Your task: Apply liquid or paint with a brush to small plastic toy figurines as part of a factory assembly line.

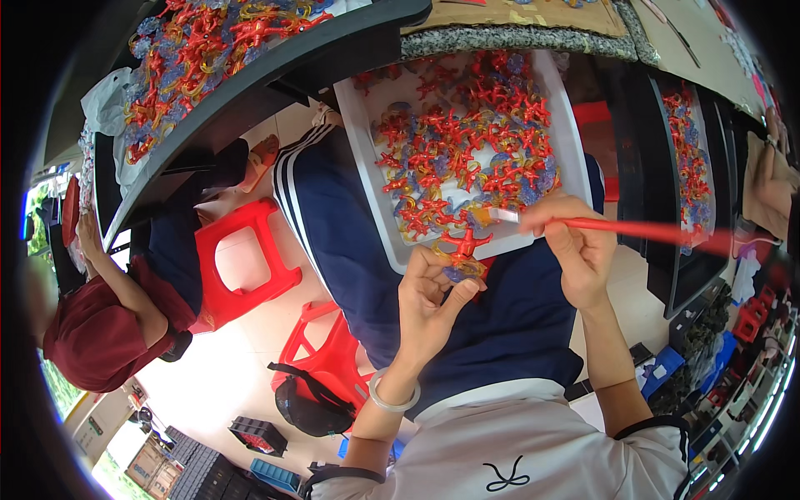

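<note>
My left hand (425, 307) pinches a small red toy figure (464, 243) with clear yellow and blue parts, holding it over the near edge of a white tray (360, 158). In my right hand (583, 254) is a flat paintbrush (505, 215) with a red handle and a pale ferrule. Its yellowish bristles point left, just above the figure; whether they touch it I cannot tell. The far end of the handle is blurred. Many similar red figures (450, 154) with yellow and blue parts lie jumbled in the tray, which rests on my lap.
A dark-edged table (275, 71) at upper left carries another heap of figures (196, 62). Red plastic stools (218, 287) stand to my left, one with a black bag (312, 406). A co-worker in a dark red top (104, 333) sits at far left. On the right, a black rack (658, 275) holds more figures.
</note>
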The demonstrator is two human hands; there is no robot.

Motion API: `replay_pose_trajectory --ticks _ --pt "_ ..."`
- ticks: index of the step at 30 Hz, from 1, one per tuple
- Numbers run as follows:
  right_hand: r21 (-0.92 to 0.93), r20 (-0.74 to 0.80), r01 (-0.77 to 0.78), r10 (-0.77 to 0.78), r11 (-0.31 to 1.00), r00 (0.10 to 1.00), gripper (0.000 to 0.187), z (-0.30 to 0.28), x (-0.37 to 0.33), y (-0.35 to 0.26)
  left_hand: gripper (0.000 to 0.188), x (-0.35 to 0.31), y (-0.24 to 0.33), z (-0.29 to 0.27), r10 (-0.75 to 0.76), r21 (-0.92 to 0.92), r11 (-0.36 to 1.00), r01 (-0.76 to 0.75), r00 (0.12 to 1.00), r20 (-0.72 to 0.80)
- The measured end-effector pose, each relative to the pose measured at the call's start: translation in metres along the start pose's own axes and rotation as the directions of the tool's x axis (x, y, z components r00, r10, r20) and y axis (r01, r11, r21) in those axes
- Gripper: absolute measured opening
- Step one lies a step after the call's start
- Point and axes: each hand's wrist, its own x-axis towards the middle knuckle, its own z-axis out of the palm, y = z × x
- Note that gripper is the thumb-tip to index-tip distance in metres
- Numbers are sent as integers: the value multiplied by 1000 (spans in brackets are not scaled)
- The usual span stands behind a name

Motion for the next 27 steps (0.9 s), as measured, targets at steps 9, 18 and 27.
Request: replay_pose_trajectory --ticks 9,18,27 --pt "181 59 -288 282 940 958 19 34 -10 21 30 2 -7 8 434 611 724 -321 900 -41" --pt "542 141 -361 341 759 929 24 38 -14 24 30 -4 -2 11 603 859 379 -344 796 53" --pt "471 116 -413 410 780 905 18 32 -13 22 44 -1 -5 14 362 250 913 -322 922 -136"
